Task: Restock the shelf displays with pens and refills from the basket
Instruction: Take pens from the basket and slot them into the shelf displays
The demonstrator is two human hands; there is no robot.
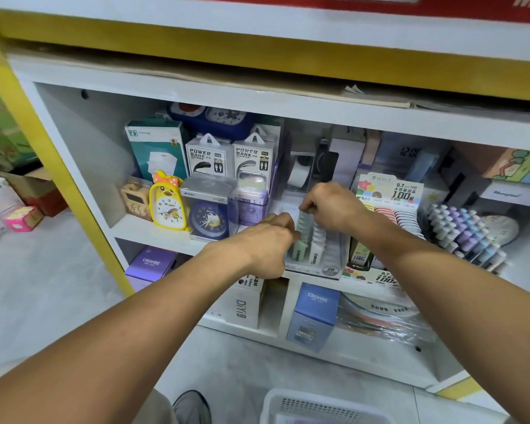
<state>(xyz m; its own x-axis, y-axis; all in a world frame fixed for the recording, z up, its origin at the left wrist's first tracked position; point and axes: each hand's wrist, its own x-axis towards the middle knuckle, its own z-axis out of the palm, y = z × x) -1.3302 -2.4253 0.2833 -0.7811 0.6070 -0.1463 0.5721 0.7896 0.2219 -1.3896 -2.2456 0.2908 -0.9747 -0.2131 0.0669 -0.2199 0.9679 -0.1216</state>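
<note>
White slotted plastic basket point(318, 407) below flat refill packs point(305, 234) in clear tray point(331, 269).

The one camera sits on my head, wide-angle, looking forward and down along my forearms into the white shelf point(166, 231) at close range. The basket point(318, 407) lies at the bottom edge, the floor to the left.

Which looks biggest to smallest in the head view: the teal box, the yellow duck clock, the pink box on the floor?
1. Teal box, partly hidden behind other goods.
2. Yellow duck clock.
3. Pink box on the floor, clearly smallest.
The teal box stands further back, so its true lead may be bigger.
</note>
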